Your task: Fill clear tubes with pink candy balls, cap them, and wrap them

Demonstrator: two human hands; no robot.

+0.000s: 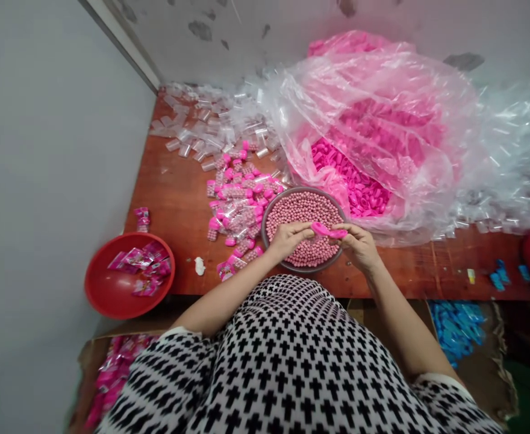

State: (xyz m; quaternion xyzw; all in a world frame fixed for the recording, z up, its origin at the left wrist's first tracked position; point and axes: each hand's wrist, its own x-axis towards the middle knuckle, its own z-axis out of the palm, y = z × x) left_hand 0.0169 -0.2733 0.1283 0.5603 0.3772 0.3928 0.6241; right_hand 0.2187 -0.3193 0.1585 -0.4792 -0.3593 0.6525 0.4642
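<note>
2 sets of fingers (301,228) pinch pink plastic (321,229).

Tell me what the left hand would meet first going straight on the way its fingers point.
Beyond the pink plastic piece it pinches, the left hand would probably meet the right hand first, though exact depth is unclear from this view.

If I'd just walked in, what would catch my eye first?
Probably the large clear bag of pink pieces at the back of the table. In front of it, both hands' fingers hold bright pink plastic over a bowl of pink beads. Front left, a red bowl holds pink packets.
</note>
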